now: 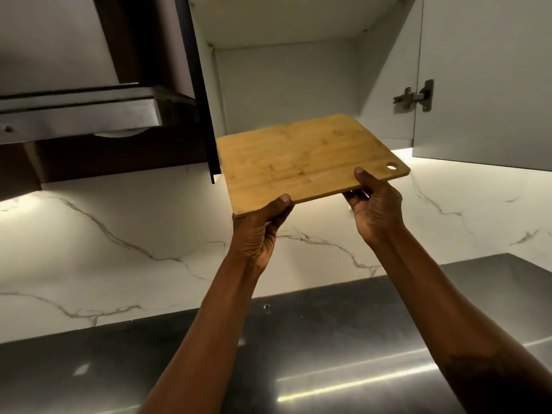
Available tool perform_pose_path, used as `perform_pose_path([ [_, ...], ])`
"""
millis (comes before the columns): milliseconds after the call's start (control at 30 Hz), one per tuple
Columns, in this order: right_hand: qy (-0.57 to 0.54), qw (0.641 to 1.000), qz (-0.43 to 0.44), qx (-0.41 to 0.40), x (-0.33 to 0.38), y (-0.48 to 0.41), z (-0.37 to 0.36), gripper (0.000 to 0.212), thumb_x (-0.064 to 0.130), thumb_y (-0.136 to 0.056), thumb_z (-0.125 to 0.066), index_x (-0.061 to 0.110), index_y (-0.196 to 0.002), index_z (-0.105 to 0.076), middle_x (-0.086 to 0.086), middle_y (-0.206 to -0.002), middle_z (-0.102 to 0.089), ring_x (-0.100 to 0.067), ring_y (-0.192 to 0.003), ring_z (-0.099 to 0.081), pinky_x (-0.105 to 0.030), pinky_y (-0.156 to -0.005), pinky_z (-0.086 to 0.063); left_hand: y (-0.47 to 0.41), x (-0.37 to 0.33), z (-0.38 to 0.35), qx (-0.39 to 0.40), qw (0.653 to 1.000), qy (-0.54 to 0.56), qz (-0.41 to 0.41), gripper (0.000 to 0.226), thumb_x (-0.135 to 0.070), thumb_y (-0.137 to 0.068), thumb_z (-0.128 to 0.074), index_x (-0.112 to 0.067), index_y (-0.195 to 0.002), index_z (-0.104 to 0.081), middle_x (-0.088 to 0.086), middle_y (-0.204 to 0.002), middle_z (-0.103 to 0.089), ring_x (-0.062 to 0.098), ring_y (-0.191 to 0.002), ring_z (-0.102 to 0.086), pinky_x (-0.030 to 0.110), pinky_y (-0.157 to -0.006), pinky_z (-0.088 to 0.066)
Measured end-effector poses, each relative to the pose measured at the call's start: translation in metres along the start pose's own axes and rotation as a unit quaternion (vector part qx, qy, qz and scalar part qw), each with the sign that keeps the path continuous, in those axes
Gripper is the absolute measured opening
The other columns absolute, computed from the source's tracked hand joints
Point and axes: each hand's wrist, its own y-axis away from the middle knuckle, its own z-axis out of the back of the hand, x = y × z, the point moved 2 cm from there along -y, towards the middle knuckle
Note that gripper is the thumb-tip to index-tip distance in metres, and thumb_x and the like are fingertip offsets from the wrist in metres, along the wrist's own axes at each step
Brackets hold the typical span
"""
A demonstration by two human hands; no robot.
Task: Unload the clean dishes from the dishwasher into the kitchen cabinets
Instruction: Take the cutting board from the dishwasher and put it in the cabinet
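Here, the widest surface is the marble-look backsplash (119,234), white with grey veins, running across the middle of the frame and lit from above by a strip of light under the cabinets. Below it, along the bottom of the frame, lies a brushed steel counter (343,339) that reflects pale streaks of light. At the upper centre an upper cabinet (283,85) stands open, its pale inner walls and one shelf edge showing. Its grey door (484,85) is swung out at the upper right, and a dark door edge (203,100) hangs at its left side. A steel range hood (74,115) fills the upper left. In the centre of the frame a bamboo cutting board (301,156) is held nearly flat in the air, in front of the cabinet's lower opening, with its far edge at the mouth of the cabinet and its near edge toward the camera. The left hand (260,231) grips the board's near left corner, thumb on top and fingers curled beneath. The right hand (376,210) grips the near right edge the same way, thumb on the top face and fingers under it. A metal hinge (413,97) sits on the inner side of the open door at the right. A small round hole (391,167) pierces the board's right corner, just beside the right thumb.
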Motion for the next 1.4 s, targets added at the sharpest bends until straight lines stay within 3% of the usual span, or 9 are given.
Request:
perform_pose_path([
  [333,-0.004,1.000,0.010,0.013,-0.012,-0.055,-0.025,0.026,-0.003,-0.085,-0.073,0.010,-0.106,-0.064,-0.015,-0.115,-0.070,-0.035,-0.109,-0.068,-0.050,-0.087,-0.059,-0.071,-0.009,-0.007,-0.012,0.999,0.012,-0.031,0.057,0.016,-0.079,-0.070,-0.010,-0.129,-0.057,0.012,-0.116,-0.072,0.033,-0.109,-0.070,0.042,-0.085,-0.061],
  [633,0.001,0.999,-0.022,0.037,-0.030,-0.100,-0.034,0.030,0.001,-0.083,-0.075,0.003,-0.111,-0.063,-0.016,-0.113,-0.073,-0.032,-0.105,-0.071,-0.051,-0.092,-0.057,-0.111,-0.008,-0.002,-0.095,0.995,0.023,-0.023,0.049,0.007,-0.083,-0.073,0.002,-0.129,-0.057,0.021,-0.125,-0.067,0.032,-0.104,-0.072,0.039,-0.082,-0.062],
  [833,0.100,0.994,0.004,0.033,-0.027,-0.120,-0.029,0.043,0.014,-0.073,-0.087,0.000,-0.108,-0.066,-0.014,-0.107,-0.075,-0.028,-0.097,-0.074,-0.041,-0.082,-0.061,-0.125,-0.008,0.000,-0.154,0.985,-0.046,-0.069,0.028,-0.002,-0.079,-0.081,0.001,-0.103,-0.067,0.019,-0.110,-0.074,0.031,-0.102,-0.073,0.035,-0.082,-0.062],
  [967,0.170,0.985,0.001,0.012,-0.026,-0.132,-0.026,0.042,0.020,-0.069,-0.091,0.000,-0.098,-0.069,-0.017,-0.096,-0.076,-0.029,-0.084,-0.076,-0.040,-0.073,-0.062,-0.128,-0.003,0.003,-0.216,0.957,-0.168,-0.096,0.029,-0.017,-0.075,-0.087,0.001,-0.091,-0.073,0.015,-0.090,-0.077,0.026,-0.085,-0.077,0.034,-0.080,-0.062],
  [1100,0.251,0.967,0.036,-0.035,-0.029,-0.141,-0.029,0.048,0.030,-0.061,-0.096,-0.001,-0.086,-0.070,-0.016,-0.076,-0.074,-0.023,-0.064,-0.073,-0.039,-0.059,-0.062,-0.134,-0.004,0.006,-0.281,0.865,-0.362,-0.207,0.036,-0.039,-0.074,-0.088,-0.006,-0.076,-0.073,0.008,-0.063,-0.071,0.019,-0.052,-0.070,0.030,-0.057,-0.062],
  [1167,0.277,0.956,0.067,-0.064,-0.032,-0.142,-0.034,0.045,0.034,-0.059,-0.097,0.004,-0.078,-0.069,-0.013,-0.069,-0.073,-0.021,-0.054,-0.070,-0.039,-0.052,-0.061,-0.140,-0.008,0.007,-0.297,0.761,-0.486,-0.310,0.041,-0.049,-0.075,-0.084,-0.011,-0.069,-0.070,-0.002,-0.057,-0.066,0.011,-0.045,-0.063,0.015,-0.061,-0.054],
  [1267,0.327,0.932,0.114,-0.106,-0.038,-0.145,-0.037,0.046,0.040,-0.057,-0.096,0.008,-0.069,-0.066,0.001,-0.054,-0.067,-0.021,-0.044,-0.066,-0.042,-0.047,-0.060,-0.143,-0.005,0.005,-0.281,0.587,-0.635,-0.417,0.029,-0.045,-0.083,-0.080,-0.018,-0.080,-0.070,-0.008,-0.071,-0.067,0.006,-0.064,-0.060,0.006,-0.067,-0.031],
  [1333,0.360,0.912,0.150,-0.125,-0.044,-0.149,-0.035,0.048,0.044,-0.058,-0.095,0.010,-0.063,-0.061,0.007,-0.046,-0.061,-0.019,-0.041,-0.064,-0.044,-0.054,-0.060,-0.145,0.002,0.004,-0.221,0.523,-0.671,-0.477,0.013,-0.028,-0.085,-0.079,-0.018,-0.089,-0.072,-0.003,-0.088,-0.071,0.017,-0.086,-0.062,0.009,-0.074,-0.029],
  [1400,0.399,0.889,0.186,-0.126,-0.048,-0.155,-0.033,0.046,0.051,-0.059,-0.091,0.018,-0.061,-0.059,0.007,-0.049,-0.062,-0.019,-0.049,-0.066,-0.033,-0.064,-0.057,-0.150,0.010,0.003,-0.162,0.494,-0.693,-0.499,0.014,-0.021,-0.086,-0.075,-0.017,-0.099,-0.076,0.001,-0.108,-0.072,0.025,-0.107,-0.058,0.018,-0.086,-0.039],
])
